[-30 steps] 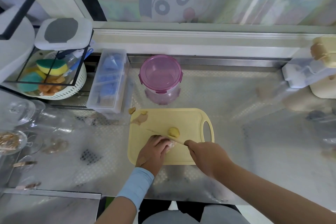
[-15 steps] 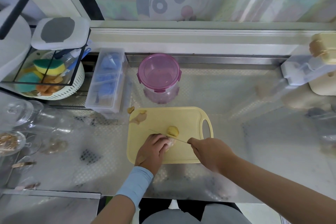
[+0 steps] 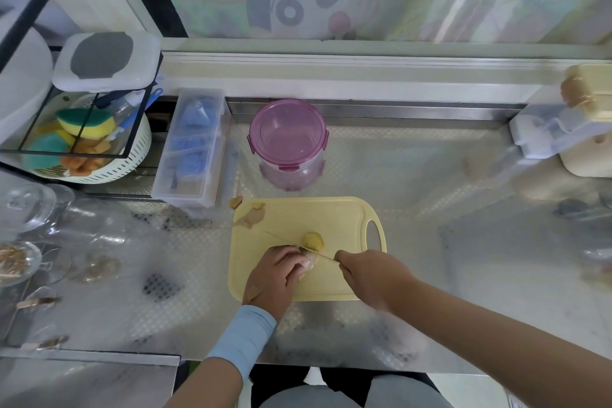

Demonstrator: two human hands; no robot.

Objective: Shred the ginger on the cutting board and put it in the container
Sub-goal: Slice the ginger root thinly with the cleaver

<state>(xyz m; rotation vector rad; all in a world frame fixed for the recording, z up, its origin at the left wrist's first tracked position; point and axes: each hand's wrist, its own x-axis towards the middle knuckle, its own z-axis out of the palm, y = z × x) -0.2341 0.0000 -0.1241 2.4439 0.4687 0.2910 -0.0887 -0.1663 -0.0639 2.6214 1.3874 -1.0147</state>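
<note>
A yellow cutting board (image 3: 334, 219) lies on the steel counter in front of me. My left hand (image 3: 273, 276) holds a piece of ginger (image 3: 310, 262) down on the board with curled fingers. My right hand (image 3: 371, 276) grips a knife (image 3: 291, 242), whose thin blade lies across the ginger and points up-left. A peeled yellow ginger chunk (image 3: 313, 240) sits just behind the blade. Ginger peelings (image 3: 252, 217) lie at the board's far left corner. The pink-lidded round container (image 3: 288, 142) stands behind the board with its lid on.
A clear plastic box (image 3: 193, 146) with blue items stands to the left of the container. A white basket (image 3: 99, 156) of sponges sits under a black rack at far left. Glassware (image 3: 36, 209) crowds the left counter. Cream and white boxes (image 3: 583, 129) stand at right.
Both hands stay at the same spot on the board; the knife blade has shifted only slightly across the ginger. The view has drifted a little.
</note>
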